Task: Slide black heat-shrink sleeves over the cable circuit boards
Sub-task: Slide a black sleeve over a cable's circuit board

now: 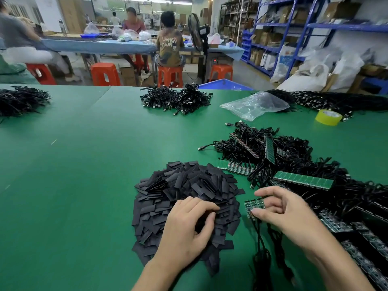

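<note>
Green bench (84, 164) carries the work. The heap of black sleeves (189, 192) lies centre-near; the tangle of cables with board strips (273, 164) lies to its right, the two just beside one another.

Step in hand, as judged — picking one sleeve and readying a board for it; no sleeve is yet on the held board.

Left hand (186, 225) rests on the heap, thumb and fingers curled together among the sleeves; whether a single sleeve is pinched cannot be told. Right hand (281, 208) is clamped by thumb and fingertips on a small circuit board (253, 206), held just right of the heap, its cable trailing down toward the near bench edge.

The board's long axis runs roughly near-to-far, free end pointing away from the person.

Next move calls for one sleeve separated, its mouth opened and lined up with that free end.
</note>
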